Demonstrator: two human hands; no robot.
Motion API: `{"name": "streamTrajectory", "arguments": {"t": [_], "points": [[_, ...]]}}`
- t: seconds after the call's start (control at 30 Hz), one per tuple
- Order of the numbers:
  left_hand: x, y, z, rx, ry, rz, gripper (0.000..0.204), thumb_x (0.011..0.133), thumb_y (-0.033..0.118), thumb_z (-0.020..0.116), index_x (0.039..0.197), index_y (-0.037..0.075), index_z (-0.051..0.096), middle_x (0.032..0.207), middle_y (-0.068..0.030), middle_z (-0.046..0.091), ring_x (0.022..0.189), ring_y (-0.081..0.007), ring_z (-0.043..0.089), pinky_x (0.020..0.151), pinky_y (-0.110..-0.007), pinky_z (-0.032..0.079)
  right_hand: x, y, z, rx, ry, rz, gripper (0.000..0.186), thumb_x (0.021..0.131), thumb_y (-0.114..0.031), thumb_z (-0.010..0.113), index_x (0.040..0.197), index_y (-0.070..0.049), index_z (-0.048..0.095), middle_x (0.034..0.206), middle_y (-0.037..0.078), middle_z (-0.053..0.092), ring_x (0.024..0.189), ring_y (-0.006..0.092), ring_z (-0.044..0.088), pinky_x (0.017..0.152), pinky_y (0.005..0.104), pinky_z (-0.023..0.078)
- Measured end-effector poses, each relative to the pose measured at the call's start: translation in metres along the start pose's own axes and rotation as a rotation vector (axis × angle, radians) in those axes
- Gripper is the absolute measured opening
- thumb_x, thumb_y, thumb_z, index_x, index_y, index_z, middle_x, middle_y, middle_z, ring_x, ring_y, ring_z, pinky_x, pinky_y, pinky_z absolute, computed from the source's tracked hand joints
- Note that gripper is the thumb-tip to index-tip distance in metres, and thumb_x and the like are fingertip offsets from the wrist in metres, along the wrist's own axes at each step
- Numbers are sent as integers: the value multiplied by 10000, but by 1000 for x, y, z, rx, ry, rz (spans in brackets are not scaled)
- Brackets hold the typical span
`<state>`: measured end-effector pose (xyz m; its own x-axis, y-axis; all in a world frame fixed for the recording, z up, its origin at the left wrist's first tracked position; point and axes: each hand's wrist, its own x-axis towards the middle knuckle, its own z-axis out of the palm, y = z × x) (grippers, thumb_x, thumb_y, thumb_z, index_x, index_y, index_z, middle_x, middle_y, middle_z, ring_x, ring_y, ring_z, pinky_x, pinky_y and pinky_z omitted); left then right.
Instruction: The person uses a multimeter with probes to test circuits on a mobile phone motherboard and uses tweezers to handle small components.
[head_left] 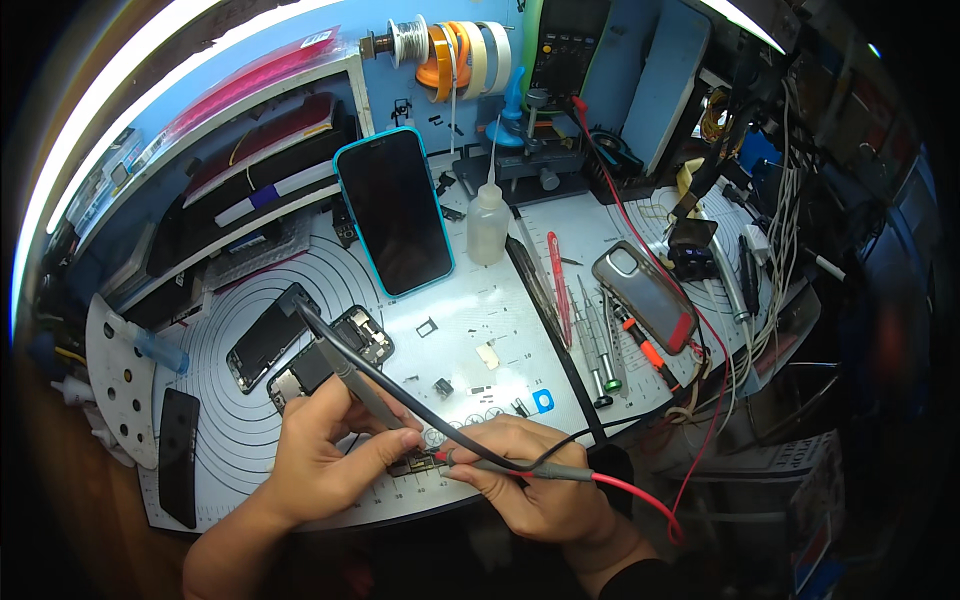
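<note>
Left hand (325, 455) and right hand (545, 508), closest to me, each grip a probe above a small circuit board (420, 464).

The left fingers are closed round a grey probe (352, 375), its long axis slanting down rightward to the board; the right fingers pinch a red-tipped probe (562, 473), nearly level, pointing left; the board sits by the near edge of the white surface (465, 302), partly covered, so I can't tell whether the tips touch it; beyond stand a blue-framed phone (395, 215) and a squeeze bottle (488, 230); tape rolls (474, 62) hang behind.
</note>
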<state>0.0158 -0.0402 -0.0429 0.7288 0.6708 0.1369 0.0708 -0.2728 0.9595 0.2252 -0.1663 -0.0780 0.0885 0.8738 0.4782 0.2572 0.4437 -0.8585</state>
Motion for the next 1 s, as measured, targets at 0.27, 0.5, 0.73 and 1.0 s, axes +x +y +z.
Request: {"name": "streamTrajectory", "arguments": {"t": [0.27, 0.5, 0.73, 1.0], "points": [[-1, 5, -3, -10, -14, -28, 206, 968, -29, 772, 1095, -24, 610, 998, -171, 770, 947, -225, 786, 866, -347, 640, 1, -1, 2, -17, 9, -22, 144, 990, -51, 784, 1103, 3, 712, 953, 144, 758, 835, 321, 741, 743, 390, 577], [1, 3, 1, -45, 9, -9, 181, 980, -2, 772, 1083, -28, 625, 956, -136, 779, 897, -173, 780, 816, -288, 613, 1, 0, 1, -19, 7, -20, 142, 990, -57, 786, 1098, 1, 715, 953, 144, 758, 824, 323, 735, 736, 395, 572], [0, 1, 1, -70, 19, 9, 165, 983, 1, 767, 1069, -34, 632, 945, -122, 777, 878, -155, 781, 799, -267, 603, 2, 2, 1, -19, -6, -36, 145, 989, -49, 784, 1104, -2, 709, 945, 137, 753, 807, 313, 725, 722, 390, 564], [0, 3, 1, -59, 3, 5, 172, 981, 2, 771, 1071, -35, 629, 936, -120, 775, 858, -155, 773, 792, -271, 600, 2, 1, 0, -31, -12, -40, 155, 987, -46, 785, 1112, -1, 705, 948, 140, 752, 801, 313, 723, 715, 388, 562]]}}
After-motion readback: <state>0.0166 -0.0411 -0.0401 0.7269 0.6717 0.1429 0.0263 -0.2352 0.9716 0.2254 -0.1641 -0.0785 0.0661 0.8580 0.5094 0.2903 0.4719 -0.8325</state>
